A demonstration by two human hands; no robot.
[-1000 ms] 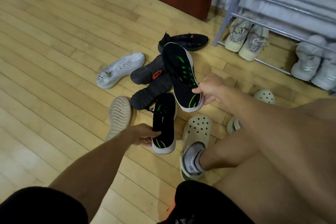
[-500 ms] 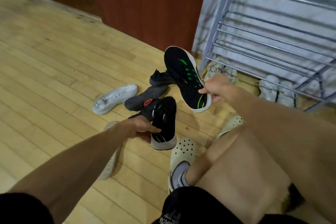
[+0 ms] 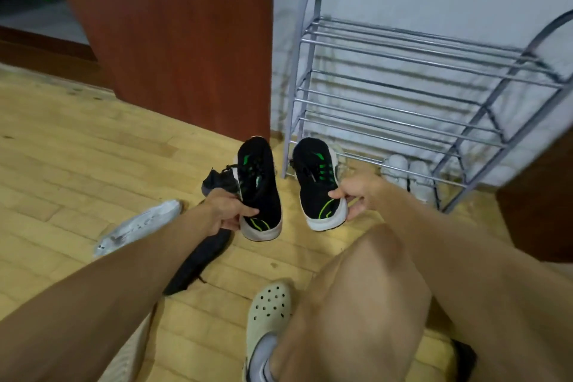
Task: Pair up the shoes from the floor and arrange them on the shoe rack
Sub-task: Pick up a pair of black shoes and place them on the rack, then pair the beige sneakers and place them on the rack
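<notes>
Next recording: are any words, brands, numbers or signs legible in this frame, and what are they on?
No text can be read anywhere.
On the left black shoe, held by the left hand: green marks only, no letters.
On the right black shoe, held by the right hand: a green logo shape, no letters.
On the white shoe: dark specks, too blurred to read.

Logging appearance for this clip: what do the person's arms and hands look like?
The left hand and right hand are ungloved, with no watch, ring or wristband visible. Both arms are bare, with no sleeves in view.
</notes>
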